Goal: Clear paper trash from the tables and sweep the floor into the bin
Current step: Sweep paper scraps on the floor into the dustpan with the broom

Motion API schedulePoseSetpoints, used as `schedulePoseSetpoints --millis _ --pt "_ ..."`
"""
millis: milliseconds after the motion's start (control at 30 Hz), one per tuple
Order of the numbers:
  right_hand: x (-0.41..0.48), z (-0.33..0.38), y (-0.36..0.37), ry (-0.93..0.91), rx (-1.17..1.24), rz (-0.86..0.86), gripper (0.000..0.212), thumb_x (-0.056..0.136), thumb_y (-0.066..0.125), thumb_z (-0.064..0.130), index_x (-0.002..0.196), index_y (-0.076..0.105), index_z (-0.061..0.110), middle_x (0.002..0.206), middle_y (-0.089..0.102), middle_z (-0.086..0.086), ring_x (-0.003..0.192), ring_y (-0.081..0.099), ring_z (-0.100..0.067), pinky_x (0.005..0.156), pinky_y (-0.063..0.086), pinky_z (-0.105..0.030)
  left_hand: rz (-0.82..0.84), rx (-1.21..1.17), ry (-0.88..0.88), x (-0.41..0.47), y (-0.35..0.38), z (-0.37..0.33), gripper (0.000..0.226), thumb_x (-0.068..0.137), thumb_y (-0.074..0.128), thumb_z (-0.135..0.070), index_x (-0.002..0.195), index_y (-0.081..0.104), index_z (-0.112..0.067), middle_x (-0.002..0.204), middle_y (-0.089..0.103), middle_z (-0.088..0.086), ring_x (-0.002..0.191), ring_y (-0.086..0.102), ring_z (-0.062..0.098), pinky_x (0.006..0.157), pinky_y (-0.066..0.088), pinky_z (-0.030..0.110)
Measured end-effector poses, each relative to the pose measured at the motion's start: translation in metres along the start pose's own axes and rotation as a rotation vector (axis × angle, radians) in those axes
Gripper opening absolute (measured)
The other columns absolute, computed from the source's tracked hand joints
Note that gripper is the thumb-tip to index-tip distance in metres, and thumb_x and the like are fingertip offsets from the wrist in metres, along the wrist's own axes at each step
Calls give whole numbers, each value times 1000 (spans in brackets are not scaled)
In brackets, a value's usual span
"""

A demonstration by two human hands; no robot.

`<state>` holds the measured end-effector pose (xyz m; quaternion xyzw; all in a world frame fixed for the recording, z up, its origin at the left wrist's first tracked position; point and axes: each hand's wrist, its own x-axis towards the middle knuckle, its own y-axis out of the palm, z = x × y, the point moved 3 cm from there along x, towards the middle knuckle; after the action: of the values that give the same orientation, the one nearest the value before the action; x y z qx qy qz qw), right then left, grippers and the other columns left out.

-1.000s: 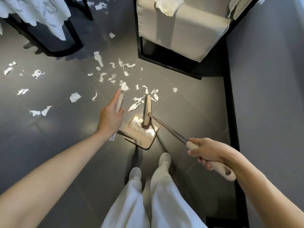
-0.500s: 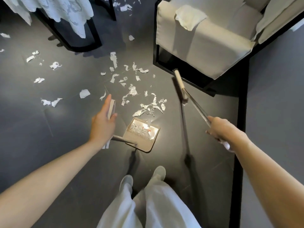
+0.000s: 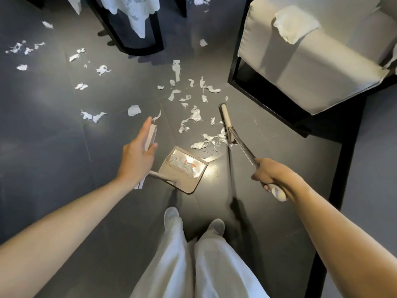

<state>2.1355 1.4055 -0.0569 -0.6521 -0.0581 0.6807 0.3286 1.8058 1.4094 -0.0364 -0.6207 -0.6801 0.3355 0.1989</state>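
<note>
Sweeping scraps into pan: lying just far-right of its mouth, broom touching their right side (head running near-far). Right hand gripping broom; left hand pinching pan handle.

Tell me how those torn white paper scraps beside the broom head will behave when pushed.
Likely light and floppy: the torn white paper scraps look thin and curled. Being irregular, they'd probably slide or flutter, not roll.

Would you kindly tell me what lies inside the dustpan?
Inside the dustpan lies a small heap of torn white paper scraps against its comb teeth. Anything under that heap is covered, and glare hides part of the pan floor.
</note>
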Motion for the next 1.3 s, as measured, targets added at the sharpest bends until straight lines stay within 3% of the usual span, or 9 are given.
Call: schedulePoseSetpoints --millis 100,200,333,467,667,900,1033,1133,1300 --pt "-6 25 5 -31 26 14 39 94 52 10 132 44 3 77 58 -12 55 50 -20 72 52 -37 16 2 20 15 -10 11 65 95 55 -11 146 29 -42 128 58 2 106 51 23 77 28 5" --pt "-18 50 14 -52 42 59 51 95 53 13 143 35 10 71 56 -7 55 51 -18 71 52 -35 41 3 41 36 -13 14 63 95 55 -12 147 30 -37 132 57 3 111 52 24 79 28 5" --pt "-42 78 31 -67 125 161 58 96 55 16 148 29 17 66 52 -3 52 51 -15 59 49 -30 59 11 66 58 -13 15 63 95 54 -14 148 29 -37 135 56 3 114 53 29 81 32 15" --pt "-69 87 41 -28 259 239 59 95 55 11 147 32 26 63 54 -4 35 47 -8 40 45 -21 74 -16 76 69 -17 21 63 96 53 -15 148 27 -38 141 50 1 122 49 29 86 33 17" --pt "-103 98 34 3 244 149 62 94 58 14 147 31 34 62 55 -3 28 43 -5 35 39 -17 9 -75 46 76 -35 39 62 95 53 -14 148 28 -36 132 57 3 111 52 27 77 33 16" --pt "-74 133 -10 -7 21 -16 65 96 57 20 151 24 28 74 60 -5 42 50 -9 38 38 -18 -79 -107 1 86 -54 46 64 95 53 -12 149 27 -33 134 56 5 112 53 30 83 36 21" --pt "-9 158 -53 -43 -97 -104 56 93 56 7 145 36 16 78 57 -8 51 52 -15 39 36 -21 -83 -122 -47 103 -52 45 63 96 52 -12 149 27 -34 137 53 5 118 50 32 87 35 22" --pt "36 174 -74 -79 -157 -92 59 90 51 -2 145 34 11 89 59 -13 53 53 -18 42 39 -22 -121 -123 -90 122 -50 44 63 95 53 -12 148 28 -35 135 55 5 115 52 31 87 38 24" --pt "67 183 -76 -149 -297 36 68 81 52 -9 144 36 9 100 65 -18 76 61 -28 59 44 -27 -117 -149 -161 156 -50 34 64 95 52 -14 146 28 -44 131 57 8 104 54 47 91 50 48"
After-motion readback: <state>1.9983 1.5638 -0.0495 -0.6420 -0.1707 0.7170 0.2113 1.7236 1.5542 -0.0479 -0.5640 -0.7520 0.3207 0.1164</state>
